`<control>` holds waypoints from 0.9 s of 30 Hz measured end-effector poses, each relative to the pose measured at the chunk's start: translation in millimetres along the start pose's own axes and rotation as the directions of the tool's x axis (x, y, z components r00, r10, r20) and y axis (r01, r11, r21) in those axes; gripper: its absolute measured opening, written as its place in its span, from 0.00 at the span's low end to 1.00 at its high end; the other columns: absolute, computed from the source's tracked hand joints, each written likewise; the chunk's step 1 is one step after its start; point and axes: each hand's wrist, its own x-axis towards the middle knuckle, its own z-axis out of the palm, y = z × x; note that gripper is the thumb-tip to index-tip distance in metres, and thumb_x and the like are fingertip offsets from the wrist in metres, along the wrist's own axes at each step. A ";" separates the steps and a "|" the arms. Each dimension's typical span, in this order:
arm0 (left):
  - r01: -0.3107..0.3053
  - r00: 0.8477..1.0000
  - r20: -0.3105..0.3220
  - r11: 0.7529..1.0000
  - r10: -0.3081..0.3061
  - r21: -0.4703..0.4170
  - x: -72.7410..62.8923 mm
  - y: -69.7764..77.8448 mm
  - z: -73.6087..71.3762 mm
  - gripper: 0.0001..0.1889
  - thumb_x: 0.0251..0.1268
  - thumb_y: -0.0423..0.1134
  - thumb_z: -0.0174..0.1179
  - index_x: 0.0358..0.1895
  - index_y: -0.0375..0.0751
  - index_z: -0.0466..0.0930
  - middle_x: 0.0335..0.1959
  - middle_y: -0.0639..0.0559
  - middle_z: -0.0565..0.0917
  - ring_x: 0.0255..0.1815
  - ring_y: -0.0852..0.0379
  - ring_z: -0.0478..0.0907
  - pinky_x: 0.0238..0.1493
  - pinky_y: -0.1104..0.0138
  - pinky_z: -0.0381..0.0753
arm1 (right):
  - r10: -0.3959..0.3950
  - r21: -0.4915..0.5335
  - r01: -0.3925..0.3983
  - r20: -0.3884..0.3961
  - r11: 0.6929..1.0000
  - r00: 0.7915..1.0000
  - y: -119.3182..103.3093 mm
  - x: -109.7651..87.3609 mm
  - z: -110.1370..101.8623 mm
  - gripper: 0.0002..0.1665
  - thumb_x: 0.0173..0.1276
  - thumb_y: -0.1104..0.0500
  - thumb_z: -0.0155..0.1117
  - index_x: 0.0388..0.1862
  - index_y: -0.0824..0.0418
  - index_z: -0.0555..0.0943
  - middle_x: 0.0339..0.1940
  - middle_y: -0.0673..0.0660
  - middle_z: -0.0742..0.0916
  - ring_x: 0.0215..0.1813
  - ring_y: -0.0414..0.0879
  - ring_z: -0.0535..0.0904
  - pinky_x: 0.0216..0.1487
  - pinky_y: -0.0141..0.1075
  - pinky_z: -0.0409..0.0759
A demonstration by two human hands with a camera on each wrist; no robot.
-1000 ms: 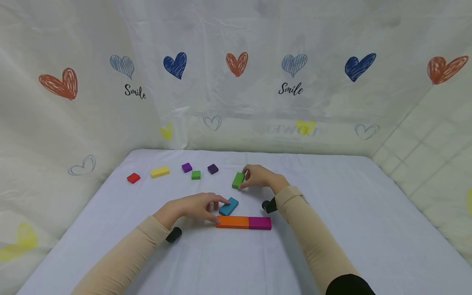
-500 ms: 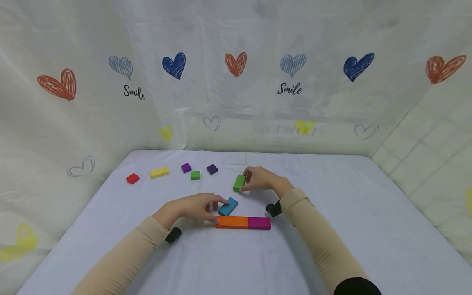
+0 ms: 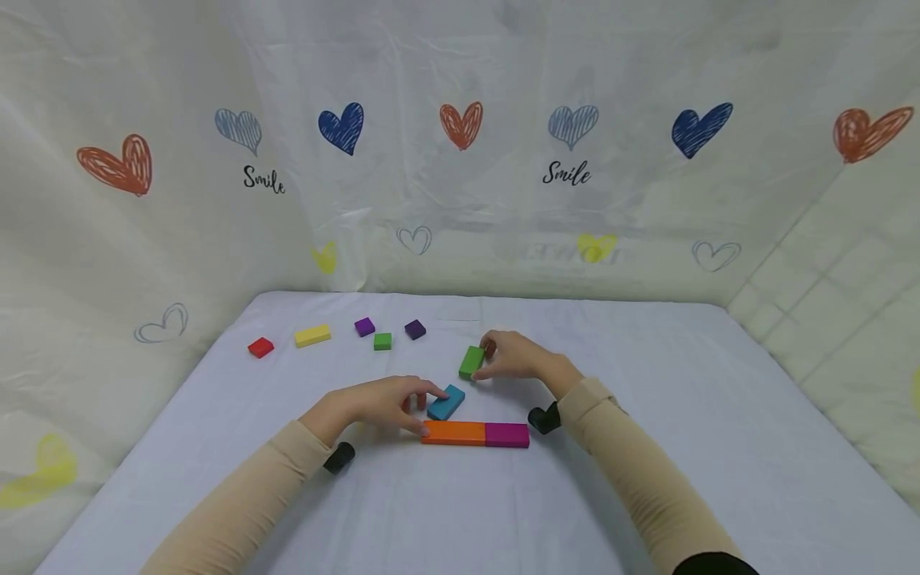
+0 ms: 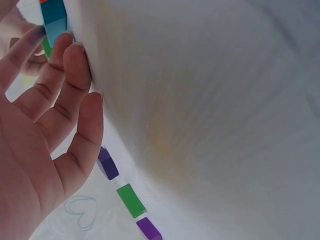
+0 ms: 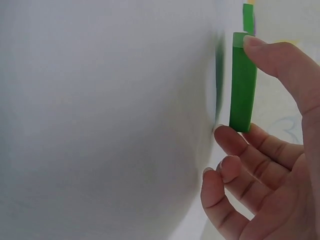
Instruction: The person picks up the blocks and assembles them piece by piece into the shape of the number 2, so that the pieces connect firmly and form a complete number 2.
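My right hand (image 3: pixel 519 355) pinches a green block (image 3: pixel 470 362) lengthwise between thumb and fingertips. In the right wrist view a gap shows between that green block (image 5: pixel 242 90) and the white cloth. My left hand (image 3: pixel 381 401) has its index fingertip on a blue block (image 3: pixel 447 404), which lies at a slant. Its thumb touches the left end of an orange block (image 3: pixel 456 433). End to end with the orange block lies a magenta block (image 3: pixel 507 435), forming one straight row. The left wrist view shows the left hand's other fingers loosely bent and holding nothing.
Toward the back left of the white-covered table (image 3: pixel 719 447) lie a red block (image 3: pixel 261 347), a yellow block (image 3: pixel 312 335), a purple block (image 3: pixel 364 326), a small green block (image 3: pixel 382 342) and a dark purple block (image 3: pixel 414 329). A white patterned curtain (image 3: pixel 503 208) hangs behind.
My right hand has brought the green block a little toward me and slightly to the right. The left hand and the blue, orange and magenta blocks have stayed in place.
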 end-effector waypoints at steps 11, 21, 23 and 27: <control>0.005 1.000 -0.001 1.000 -0.005 0.001 -0.7 2.2 -0.9 0.30 0.65 0.42 0.72 0.70 0.57 0.75 0.45 0.59 0.78 0.45 0.57 0.75 0.48 0.63 0.80 | -0.015 0.027 0.015 0.003 1.000 1.000 -3.2 -3.2 1.8 0.34 0.61 0.45 0.78 0.58 0.64 0.79 0.47 0.56 0.84 0.48 0.49 0.78 0.51 0.42 0.80; 0.008 1.000 0.005 1.000 -0.008 -0.011 -0.5 2.5 -0.7 0.30 0.65 0.42 0.72 0.70 0.57 0.75 0.45 0.58 0.77 0.46 0.57 0.75 0.48 0.63 0.80 | -0.015 -0.022 0.016 0.010 1.000 1.000 -6.6 -0.6 6.0 0.33 0.60 0.46 0.79 0.56 0.64 0.80 0.45 0.54 0.83 0.47 0.47 0.77 0.52 0.41 0.80; 0.003 1.000 0.006 1.000 -0.003 -0.013 -0.6 2.4 -0.8 0.30 0.65 0.42 0.72 0.70 0.57 0.75 0.45 0.58 0.77 0.45 0.56 0.75 0.48 0.63 0.80 | -0.014 -0.031 0.015 0.013 0.999 1.000 -7.7 -0.4 6.3 0.33 0.60 0.46 0.79 0.55 0.65 0.80 0.44 0.54 0.83 0.46 0.47 0.77 0.52 0.41 0.80; 0.004 1.000 0.007 1.000 -0.004 -0.012 -0.6 2.6 -1.1 0.30 0.65 0.42 0.72 0.70 0.57 0.75 0.45 0.58 0.77 0.45 0.57 0.75 0.48 0.63 0.80 | -0.013 -0.042 0.013 0.019 0.999 1.000 -9.7 -1.5 6.2 0.33 0.60 0.46 0.79 0.55 0.66 0.80 0.44 0.53 0.83 0.46 0.47 0.76 0.53 0.40 0.80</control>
